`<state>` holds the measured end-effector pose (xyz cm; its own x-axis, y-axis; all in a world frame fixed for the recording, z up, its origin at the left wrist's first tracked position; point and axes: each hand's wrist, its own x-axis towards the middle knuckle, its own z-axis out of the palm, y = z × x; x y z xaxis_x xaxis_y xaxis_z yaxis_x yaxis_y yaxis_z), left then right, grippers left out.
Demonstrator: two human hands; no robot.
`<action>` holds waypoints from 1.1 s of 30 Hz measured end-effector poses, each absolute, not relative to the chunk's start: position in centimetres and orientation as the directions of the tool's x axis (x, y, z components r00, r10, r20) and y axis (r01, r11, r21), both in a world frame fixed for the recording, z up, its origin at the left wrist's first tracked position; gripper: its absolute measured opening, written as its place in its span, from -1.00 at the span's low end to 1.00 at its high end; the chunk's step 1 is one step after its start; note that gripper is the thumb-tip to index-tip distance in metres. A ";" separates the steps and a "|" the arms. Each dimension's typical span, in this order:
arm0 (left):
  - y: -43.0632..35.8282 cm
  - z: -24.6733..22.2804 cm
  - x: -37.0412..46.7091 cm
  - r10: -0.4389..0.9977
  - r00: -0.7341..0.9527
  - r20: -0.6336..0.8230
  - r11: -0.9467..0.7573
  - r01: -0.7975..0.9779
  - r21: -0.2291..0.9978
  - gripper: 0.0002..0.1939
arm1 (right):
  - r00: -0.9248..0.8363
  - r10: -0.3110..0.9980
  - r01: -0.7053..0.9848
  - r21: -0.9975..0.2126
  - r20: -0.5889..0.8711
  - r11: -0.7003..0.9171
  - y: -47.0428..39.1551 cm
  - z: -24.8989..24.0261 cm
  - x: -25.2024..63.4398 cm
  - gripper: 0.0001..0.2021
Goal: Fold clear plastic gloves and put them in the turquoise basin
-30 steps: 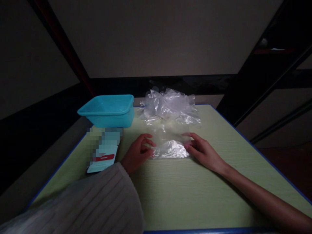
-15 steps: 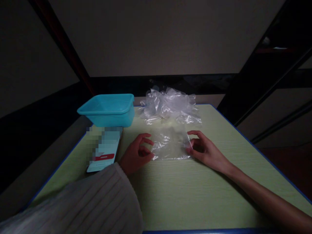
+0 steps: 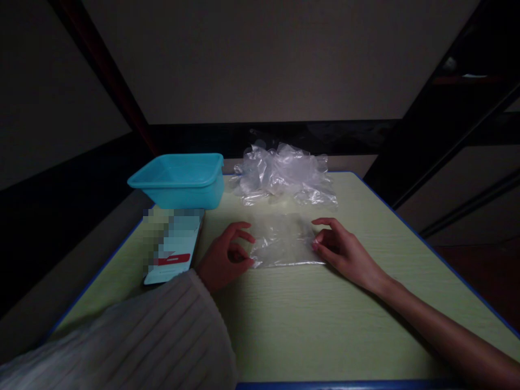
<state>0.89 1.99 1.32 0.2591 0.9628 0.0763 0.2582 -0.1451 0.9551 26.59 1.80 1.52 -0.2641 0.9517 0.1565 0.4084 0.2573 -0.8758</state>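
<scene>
The bench is the largest item and carries all the others. A blue edge strip bounds its top; a wall panel rises behind the far edge.

At the far side, 1 loose pile of transparent plastic lies crumpled, some of it reaching the rear edge. To its left, the blue tub sits upright at the far left corner, open side up, its left end projecting past the edge. These positions presumably leave the near side free for handwork.

The flat plastic sheet lies centrally, just in front of the pile and between the 2 hands. Whether it is 1 layer or a bag cannot be told. A phone lies in front of the tub, screen up, likely set aside yet readable.

The left hand rests at the sheet's left edge, thumb and fingers apart, the thumb tip at the near corner. The right hand is at the right edge, index finger raised; whether its thumb and another finger pinch the film cannot be told. This opposed placement appears to keep the sheet flat.

Room for movement extends toward the near edge and right of the right hand. Leftward, the phone limits travel.
</scene>
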 end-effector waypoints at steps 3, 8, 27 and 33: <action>2.0 1.3 1.0 0.963 0.257 0.085 -0.154 0.260 0.953 -0.47 | -0.262 0.948 0.463 -0.839 0.178 0.286 1.8 1.5 26.5 -0.68; 2.0 1.4 1.2 0.972 0.225 0.073 -0.137 0.283 0.949 -0.50 | -0.269 0.941 0.541 -0.776 0.207 0.325 1.8 1.6 26.5 -0.70; 2.2 1.3 1.2 0.977 0.210 0.037 -0.084 0.221 0.972 -0.47 | -0.258 0.960 0.442 -0.870 0.110 0.218 2.0 1.9 27.2 -0.65; 2.0 1.2 1.3 0.973 0.222 0.064 -0.118 0.240 0.964 -0.49 | -0.322 0.943 0.528 -0.810 0.085 0.254 1.6 1.9 27.3 -0.64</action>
<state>1.26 2.05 1.20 0.2222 0.9729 0.0637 0.2403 -0.1180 0.9635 27.32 1.60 1.86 -0.3218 0.9429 0.0854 0.5281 0.2536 -0.8104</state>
